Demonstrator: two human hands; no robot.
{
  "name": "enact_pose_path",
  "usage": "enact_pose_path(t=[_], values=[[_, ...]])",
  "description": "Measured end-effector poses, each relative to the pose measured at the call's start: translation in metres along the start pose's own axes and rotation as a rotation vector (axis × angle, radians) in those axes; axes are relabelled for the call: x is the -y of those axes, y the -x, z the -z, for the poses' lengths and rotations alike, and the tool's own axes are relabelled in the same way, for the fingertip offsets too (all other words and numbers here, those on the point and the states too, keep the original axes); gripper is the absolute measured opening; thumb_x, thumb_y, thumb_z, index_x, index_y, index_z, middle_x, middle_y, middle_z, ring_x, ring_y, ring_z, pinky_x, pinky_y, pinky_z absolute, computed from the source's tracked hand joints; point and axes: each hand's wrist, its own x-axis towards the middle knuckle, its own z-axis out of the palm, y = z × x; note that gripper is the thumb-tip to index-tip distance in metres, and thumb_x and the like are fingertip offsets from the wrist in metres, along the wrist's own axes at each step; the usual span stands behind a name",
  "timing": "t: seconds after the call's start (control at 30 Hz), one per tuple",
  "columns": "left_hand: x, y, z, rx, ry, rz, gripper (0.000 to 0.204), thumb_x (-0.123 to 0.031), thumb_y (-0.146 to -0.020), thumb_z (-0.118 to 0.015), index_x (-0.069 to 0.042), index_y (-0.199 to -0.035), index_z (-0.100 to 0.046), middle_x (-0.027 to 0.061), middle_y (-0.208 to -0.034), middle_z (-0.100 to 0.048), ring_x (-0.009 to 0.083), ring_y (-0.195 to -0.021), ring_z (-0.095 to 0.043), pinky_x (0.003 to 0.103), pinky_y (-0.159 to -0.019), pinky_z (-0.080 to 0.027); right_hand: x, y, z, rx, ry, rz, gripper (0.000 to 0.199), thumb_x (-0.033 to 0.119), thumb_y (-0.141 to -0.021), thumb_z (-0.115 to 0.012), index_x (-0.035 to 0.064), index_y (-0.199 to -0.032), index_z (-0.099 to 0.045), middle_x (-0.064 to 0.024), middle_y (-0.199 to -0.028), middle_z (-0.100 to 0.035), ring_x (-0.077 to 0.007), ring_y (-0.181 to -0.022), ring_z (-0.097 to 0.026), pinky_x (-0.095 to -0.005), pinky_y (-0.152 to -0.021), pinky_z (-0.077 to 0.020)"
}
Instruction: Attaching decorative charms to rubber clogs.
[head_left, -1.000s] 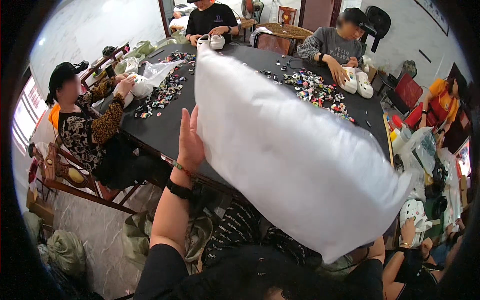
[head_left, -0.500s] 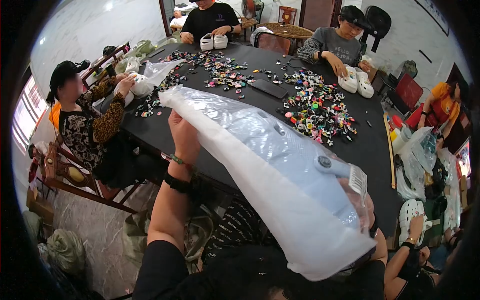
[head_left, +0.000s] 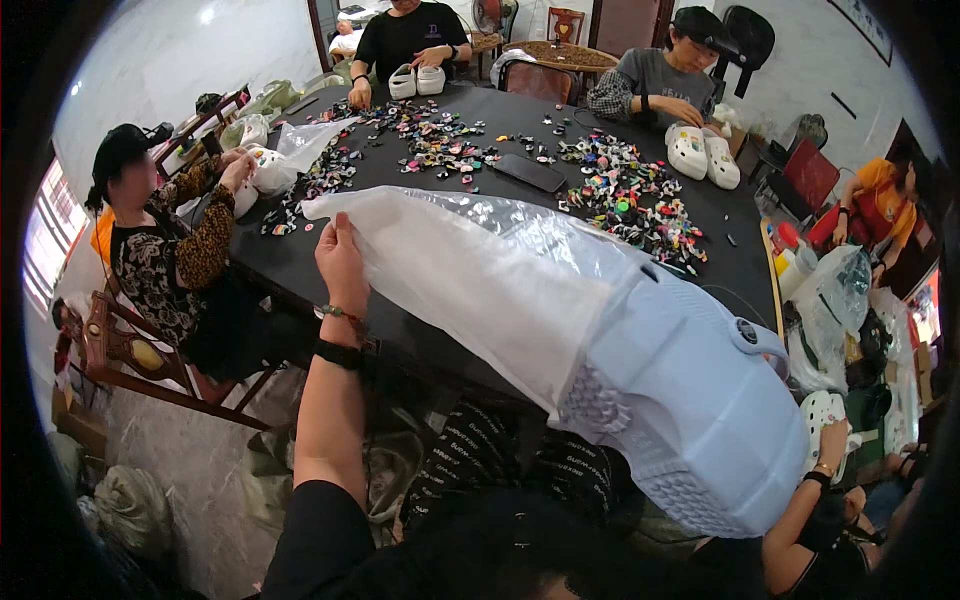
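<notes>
A pair of light blue clogs [head_left: 700, 390] is partly out of a plastic bag [head_left: 470, 280] that is white on one side and clear on the other. The heel strap and a round dark rivet show on the bare end of the clogs. My left hand [head_left: 345, 262] grips the narrow far-left end of the bag, fingers closed on it. My right hand does not show; the clogs cover the place where it was seen before. Bag and clogs are held slantwise over the near edge of the black table [head_left: 420, 345].
Heaps of colourful small shoe charms [head_left: 630, 200] lie across the table, with a dark flat case [head_left: 530, 173] among them. Co-workers sit around it, handling white clogs [head_left: 688, 152]. At right, another person's hand [head_left: 832, 445] touches a white clog. Sacks [head_left: 135, 510] stand on the floor.
The clogs, fully inside the bag before, now stick well out of its lower right end. My left hand has shifted slightly left and down; my right hand has gone out of sight.
</notes>
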Motion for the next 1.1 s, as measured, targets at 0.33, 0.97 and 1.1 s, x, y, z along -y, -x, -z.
enact_pose_path(t=[0.33, 0.97, 1.1], values=[[-0.004, -0.019, 0.004, -0.009, 0.157, 0.027, 0.026, -0.028, -0.103, -0.057, -0.004, -0.100, -0.065, -0.0018, -0.088, -0.065, 0.0061, -0.073, -0.056, 0.022, -0.066, -0.046, 0.023, -0.002, 0.025, -0.123, 0.014, 0.117, 0.030, 0.022, -0.094, -0.062, 0.0025, -0.116, -0.063, -0.0067, -0.098, -0.067, -0.0193, -0.090, -0.064, -0.0338, -0.075, -0.0514], [-0.057, -0.016, 0.048, -0.478, 0.073, -0.584, 0.034, -0.028, -0.104, -0.052, 0.002, -0.118, -0.060, 0.0055, -0.105, -0.066, 0.0163, -0.093, -0.061, 0.033, -0.082, -0.050, 0.038, -0.024, 0.038, -0.215, -0.004, 0.246, 0.025, 0.014, -0.096, -0.058, 0.0021, -0.117, -0.066, -0.0037, -0.095, -0.067, -0.0145, -0.082, -0.064, -0.0284, -0.068, -0.0508], [-0.072, 0.033, 0.062, 0.034, -0.462, -1.081, 0.025, -0.009, -0.088, -0.064, 0.004, -0.109, -0.063, 0.0141, -0.101, -0.067, 0.0318, -0.093, -0.064, 0.042, -0.086, -0.048, 0.035, -0.047, 0.029, -0.203, -0.056, 0.258, 0.025, 0.012, -0.097, -0.057, 0.0020, -0.117, -0.066, -0.0031, -0.094, -0.067, -0.0134, -0.081, -0.064, -0.0273, -0.067, -0.0507]])
